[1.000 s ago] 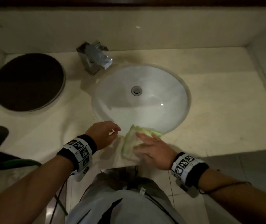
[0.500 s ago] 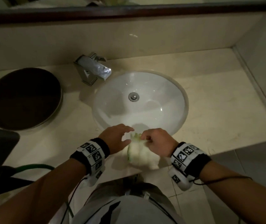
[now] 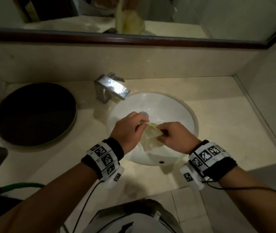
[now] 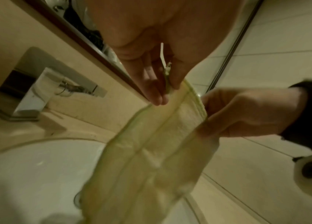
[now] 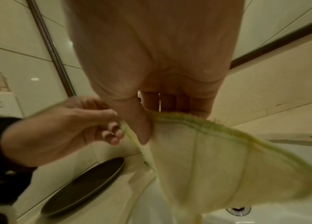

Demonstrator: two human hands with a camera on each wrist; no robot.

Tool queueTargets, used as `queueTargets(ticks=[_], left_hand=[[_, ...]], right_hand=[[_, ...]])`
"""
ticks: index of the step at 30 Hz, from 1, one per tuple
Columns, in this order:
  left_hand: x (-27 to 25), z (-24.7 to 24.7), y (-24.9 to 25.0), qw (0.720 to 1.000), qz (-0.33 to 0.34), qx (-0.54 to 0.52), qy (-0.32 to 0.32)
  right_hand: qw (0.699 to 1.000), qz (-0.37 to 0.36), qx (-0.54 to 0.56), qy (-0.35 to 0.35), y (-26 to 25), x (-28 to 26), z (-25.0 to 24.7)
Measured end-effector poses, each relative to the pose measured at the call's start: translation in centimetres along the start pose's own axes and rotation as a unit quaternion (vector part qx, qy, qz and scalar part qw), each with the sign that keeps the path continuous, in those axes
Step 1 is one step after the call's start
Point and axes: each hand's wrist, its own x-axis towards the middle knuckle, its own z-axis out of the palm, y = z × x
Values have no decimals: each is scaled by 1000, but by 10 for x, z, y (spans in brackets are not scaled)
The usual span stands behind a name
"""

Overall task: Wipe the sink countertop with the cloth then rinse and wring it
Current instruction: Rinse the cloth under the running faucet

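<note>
A pale yellow-green cloth (image 3: pixel 150 133) hangs over the white sink basin (image 3: pixel 172 106), held up by both hands. My left hand (image 3: pixel 130 130) pinches its upper edge on the left; the left wrist view shows that hand (image 4: pixel 163 84) with thumb and fingers pressed on the cloth (image 4: pixel 151 159). My right hand (image 3: pixel 172 137) pinches the same edge on the right. In the right wrist view the right hand (image 5: pixel 151 121) grips the green hem of the cloth (image 5: pixel 208 159). The beige countertop (image 3: pixel 226 128) surrounds the basin.
A chrome faucet (image 3: pixel 112 89) stands at the basin's back left, with no water visibly running. A round dark lid or plate (image 3: pixel 35 113) lies on the counter's left. A mirror with a dark frame (image 3: pixel 134 39) runs above the backsplash. A green hose (image 3: pixel 21 185) sits at lower left.
The cloth was lifted off the counter's front edge and carried forward over the basin. Both hands now pinch its top edge and hold it hanging.
</note>
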Motion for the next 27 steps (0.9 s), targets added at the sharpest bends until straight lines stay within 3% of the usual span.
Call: queueTargets(ticks=[5, 8, 10, 14, 16, 19, 21, 23, 25, 27], left_hand=[[11, -18, 14, 997, 31, -6, 66], [11, -27, 10, 994, 34, 37, 93], [6, -31, 4, 996, 20, 47, 72], [-5, -25, -6, 996, -77, 8, -49], [-2, -20, -8, 978, -185, -78, -58], [14, -8, -11, 909, -331, -254, -20], [20, 4, -16, 891, -357, -279, -19], [24, 16, -22, 892, -367, -262, 7], [28, 25, -28, 892, -380, -241, 48], [29, 32, -35, 887, -391, -228, 91]], right_hand=[[994, 13, -109, -21, -4, 22, -2], [999, 36, -13, 3, -4, 36, -8], [994, 55, 88, 36, -8, 48, -14], [978, 42, 201, 38, -18, 72, -11], [977, 6, 214, 12, -24, 80, -8], [968, -46, 245, -28, -25, 94, -7], [961, -94, 244, -92, -21, 103, -9], [948, -145, 198, -204, -14, 116, -15], [928, -152, 165, -298, -5, 136, -24], [928, -111, 193, -298, 0, 160, -31]])
